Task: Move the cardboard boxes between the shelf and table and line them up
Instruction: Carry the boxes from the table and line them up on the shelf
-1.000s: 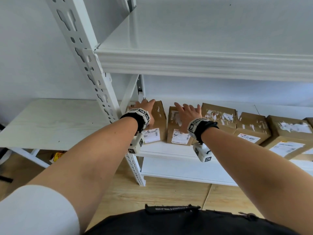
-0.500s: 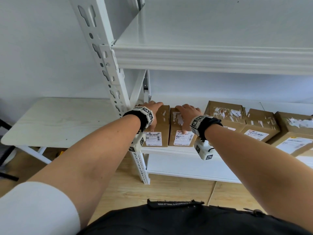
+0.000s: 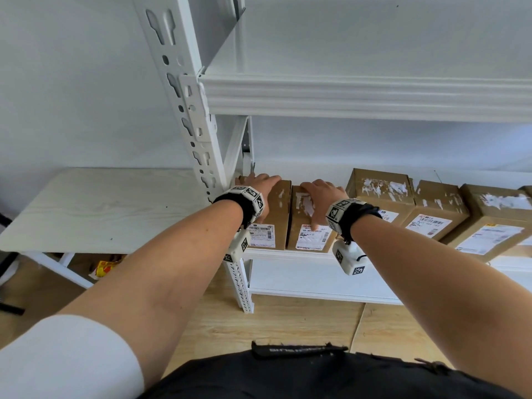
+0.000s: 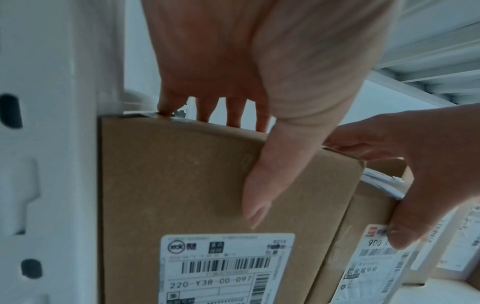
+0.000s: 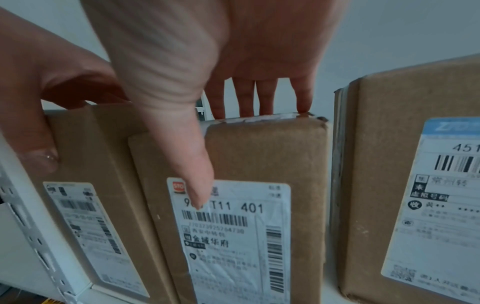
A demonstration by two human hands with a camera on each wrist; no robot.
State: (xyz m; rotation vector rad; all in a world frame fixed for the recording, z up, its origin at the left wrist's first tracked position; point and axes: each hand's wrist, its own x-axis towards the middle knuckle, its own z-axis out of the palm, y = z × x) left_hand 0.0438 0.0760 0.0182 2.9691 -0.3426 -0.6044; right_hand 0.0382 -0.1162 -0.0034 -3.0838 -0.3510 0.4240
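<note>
Each hand has taken one cardboard box at the near end of the shelf (image 3: 288, 254). The left hand (image 3: 260, 188) grasps the end box (image 3: 276, 214), fingers hooked over its top back edge and thumb laid down its front face; the shelf post (image 3: 198, 133) stands just beside this hand's outer side. The right hand (image 3: 319, 194) grasps the second box (image 3: 300, 226) the same way, its thumb resting on the shipping label (image 5: 228, 236). The two boxes touch, standing between the hands' thumbs.

Beyond the right hand's outer side, more boxes (image 3: 380, 194) sit in a loose row along the same shelf, some angled and not flush. Past the left hand, on the far side of the post, the pale wooden surface (image 3: 100, 208) shows no boxes in this view.

By my reading the work is at an early stage: both boxes rest on the shelf, gripped but not yet lifted, and carrying them to the surface and squaring them up is still left, along with the other boxes.
</note>
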